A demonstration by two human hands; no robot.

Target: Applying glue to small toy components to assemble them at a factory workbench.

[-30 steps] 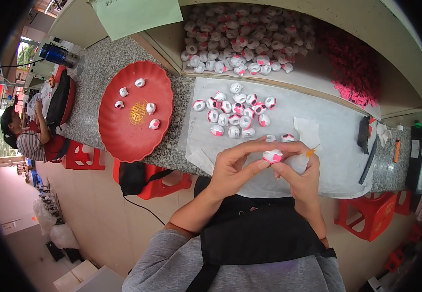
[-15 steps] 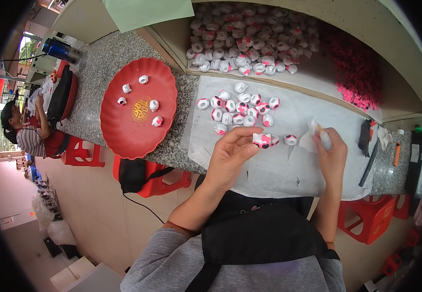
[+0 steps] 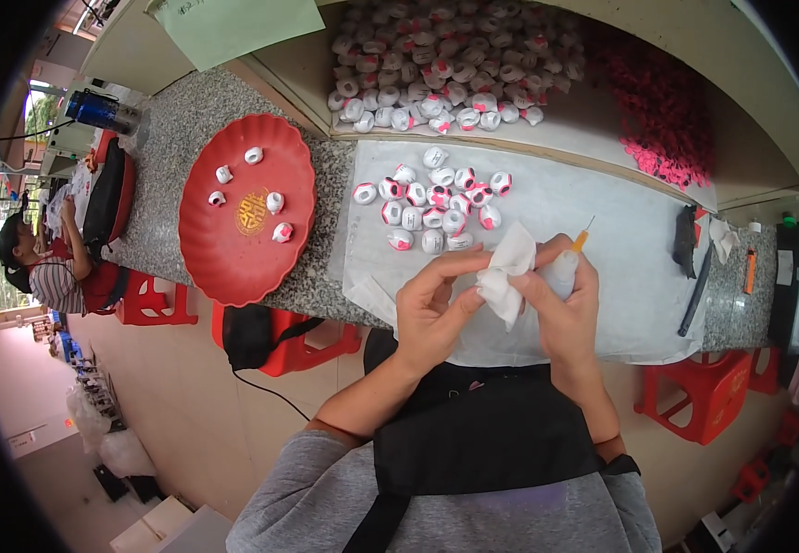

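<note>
My left hand (image 3: pixel 429 318) is closed in a pinch in front of my body. The small white and pink cat-shaped piece seen in it earlier is now hidden by a crumpled white tissue (image 3: pixel 510 267). Thumb and fingertips of my right hand (image 3: pixel 570 323) press the tissue against that spot. The same right hand also grips a small translucent squeeze bottle (image 3: pixel 562 274), its orange needle tip pointing up and right. Beyond my hands, several white, pink and black pieces (image 3: pixel 438 195) lie grouped on a white sheet (image 3: pixel 630 286).
On the left, a red scalloped tray (image 3: pixel 201 249) holds several pieces. A shelf behind bears a heap of white pieces (image 3: pixel 455 69) and a pile of pink bits (image 3: pixel 667 138). Red stools (image 3: pixel 699 405) stand below the counter. Another person (image 3: pixel 49 258) sits far left.
My right hand has come left with the tissue and bottle to meet my left hand. The tissue now covers the cat-shaped piece. The whole view has shifted slightly.
</note>
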